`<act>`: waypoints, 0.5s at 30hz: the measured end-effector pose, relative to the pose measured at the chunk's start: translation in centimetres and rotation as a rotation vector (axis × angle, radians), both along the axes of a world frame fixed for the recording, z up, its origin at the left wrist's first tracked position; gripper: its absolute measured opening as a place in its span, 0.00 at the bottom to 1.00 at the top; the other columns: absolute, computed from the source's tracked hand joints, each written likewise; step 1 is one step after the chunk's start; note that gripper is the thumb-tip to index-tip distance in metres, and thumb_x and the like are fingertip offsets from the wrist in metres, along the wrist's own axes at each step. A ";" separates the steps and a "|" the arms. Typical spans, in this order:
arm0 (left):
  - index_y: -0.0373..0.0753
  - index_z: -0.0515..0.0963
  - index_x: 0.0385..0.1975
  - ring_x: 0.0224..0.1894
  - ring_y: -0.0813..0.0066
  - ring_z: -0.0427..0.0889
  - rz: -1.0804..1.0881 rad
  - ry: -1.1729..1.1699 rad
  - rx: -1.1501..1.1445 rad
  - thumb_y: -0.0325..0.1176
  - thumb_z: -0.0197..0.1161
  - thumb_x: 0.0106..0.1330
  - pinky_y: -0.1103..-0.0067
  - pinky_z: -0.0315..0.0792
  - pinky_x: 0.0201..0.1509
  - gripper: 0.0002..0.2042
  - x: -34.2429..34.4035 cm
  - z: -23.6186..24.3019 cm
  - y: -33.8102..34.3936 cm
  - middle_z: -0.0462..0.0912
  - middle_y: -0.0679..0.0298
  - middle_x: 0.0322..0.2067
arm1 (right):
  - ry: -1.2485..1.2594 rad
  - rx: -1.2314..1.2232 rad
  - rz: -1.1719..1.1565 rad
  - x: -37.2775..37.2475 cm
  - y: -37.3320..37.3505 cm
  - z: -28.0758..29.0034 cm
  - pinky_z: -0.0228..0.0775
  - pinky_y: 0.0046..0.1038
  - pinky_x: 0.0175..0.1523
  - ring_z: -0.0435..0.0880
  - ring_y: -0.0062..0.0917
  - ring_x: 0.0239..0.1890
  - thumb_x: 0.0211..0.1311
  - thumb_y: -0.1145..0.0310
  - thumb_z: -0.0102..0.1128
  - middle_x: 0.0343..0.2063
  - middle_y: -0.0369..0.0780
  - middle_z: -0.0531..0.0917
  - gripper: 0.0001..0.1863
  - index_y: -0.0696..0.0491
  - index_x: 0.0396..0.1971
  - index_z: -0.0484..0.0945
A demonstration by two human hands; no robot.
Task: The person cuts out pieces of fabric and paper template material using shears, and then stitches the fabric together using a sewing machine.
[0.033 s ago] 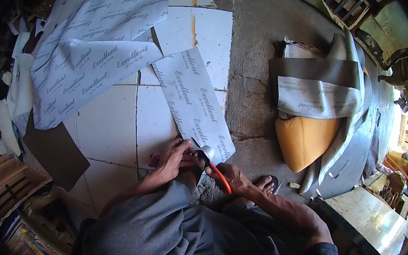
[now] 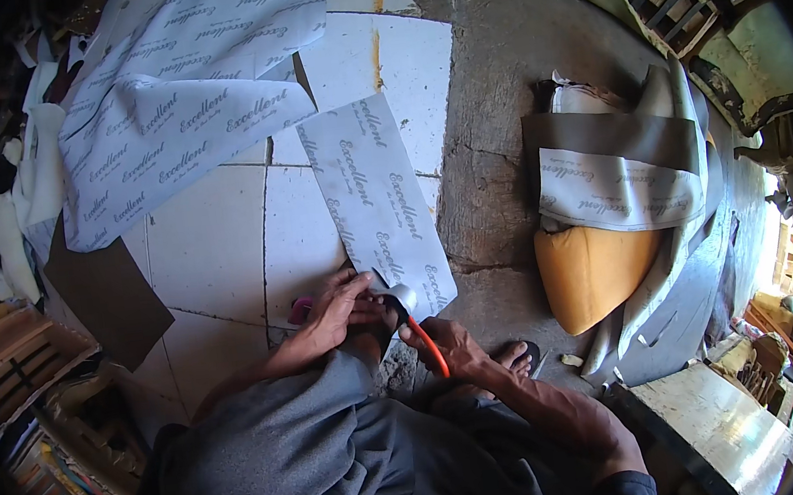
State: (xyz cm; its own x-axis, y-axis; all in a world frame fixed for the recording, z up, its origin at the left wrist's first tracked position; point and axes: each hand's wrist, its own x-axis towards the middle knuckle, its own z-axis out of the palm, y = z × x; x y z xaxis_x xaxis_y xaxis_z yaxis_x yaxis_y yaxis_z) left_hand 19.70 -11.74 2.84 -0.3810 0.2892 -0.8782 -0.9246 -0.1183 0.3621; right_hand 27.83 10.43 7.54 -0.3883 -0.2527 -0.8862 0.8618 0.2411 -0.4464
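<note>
A long white sheet printed with dark lettering (image 2: 376, 187) lies on the tiles, its near end between my hands. My left hand (image 2: 340, 309) is closed at that end, with the fingers bent by the sheet's left corner; my palm hides part of the grip. Beside it, my right hand (image 2: 445, 341) is closed around what look like orange-handled scissors (image 2: 433, 348). Their silver-grey part touches the sheet's near end, but the blade tips are hidden. A small magenta object (image 2: 301, 310) shows next to my left hand.
Larger printed sheeting (image 2: 173, 140) spreads at far left, with a dark brown piece (image 2: 112, 297) near it. At right sits an orange-yellow cushion (image 2: 598, 275) partly covered by printed material. Wooden crates (image 2: 26, 354) stand left; a pale-topped box (image 2: 715, 427) is at near right.
</note>
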 end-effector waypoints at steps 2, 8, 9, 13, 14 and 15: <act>0.38 0.77 0.52 0.34 0.69 0.89 -0.009 -0.002 0.005 0.41 0.64 0.72 0.72 0.85 0.37 0.16 0.3 0.0 -0.3 0.85 0.60 0.39 | -0.021 0.004 0.001 0.0 0.0 0.0 0.67 0.23 0.25 0.75 0.16 0.21 0.62 0.34 0.65 0.20 0.32 0.76 0.34 0.57 0.38 0.80; 0.39 0.78 0.52 0.34 0.68 0.89 -0.114 -0.033 -0.015 0.41 0.64 0.72 0.73 0.84 0.38 0.15 0.3 0.7 -0.2 0.85 0.59 0.38 | 0.015 0.016 0.028 -1.0 -0.3 -0.2 0.69 0.27 0.30 0.77 0.20 0.24 0.61 0.30 0.61 0.21 0.35 0.78 0.39 0.59 0.40 0.82; 0.39 0.78 0.52 0.34 0.67 0.89 -0.114 -0.039 -0.009 0.41 0.64 0.72 0.73 0.84 0.39 0.15 0.2 0.8 -0.1 0.85 0.59 0.38 | 0.028 0.030 0.050 -1.1 -0.4 0.0 0.72 0.32 0.35 0.80 0.25 0.29 0.61 0.26 0.57 0.23 0.38 0.81 0.44 0.61 0.40 0.83; 0.39 0.78 0.51 0.33 0.67 0.89 -0.077 -0.068 0.005 0.40 0.64 0.72 0.73 0.84 0.38 0.14 -0.4 1.0 -0.1 0.85 0.59 0.37 | 0.037 0.015 0.020 0.0 -0.4 -0.7 0.71 0.32 0.36 0.80 0.24 0.30 0.61 0.26 0.57 0.24 0.38 0.81 0.44 0.62 0.40 0.83; 0.39 0.78 0.50 0.34 0.68 0.89 -0.048 -0.052 -0.012 0.40 0.65 0.72 0.72 0.84 0.39 0.14 -0.4 0.4 -0.2 0.85 0.59 0.37 | 0.038 0.021 0.041 0.1 -0.4 -0.5 0.71 0.31 0.37 0.79 0.23 0.30 0.61 0.26 0.57 0.24 0.38 0.80 0.44 0.61 0.40 0.83; 0.39 0.77 0.49 0.34 0.68 0.89 -0.020 -0.037 -0.029 0.40 0.65 0.72 0.72 0.84 0.39 0.14 -0.4 0.0 -0.4 0.85 0.59 0.37 | 0.039 0.027 0.062 0.2 -0.4 -0.3 0.71 0.30 0.37 0.79 0.23 0.30 0.61 0.26 0.56 0.25 0.38 0.80 0.44 0.61 0.40 0.83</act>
State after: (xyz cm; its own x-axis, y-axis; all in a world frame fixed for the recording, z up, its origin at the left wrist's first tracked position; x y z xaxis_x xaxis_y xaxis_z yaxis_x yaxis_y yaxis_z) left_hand 19.29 -12.11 2.84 -0.3426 0.2709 -0.8996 -0.9394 -0.0899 0.3307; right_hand 28.00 10.01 7.19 -0.4072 -0.2535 -0.8774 0.8269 0.3056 -0.4721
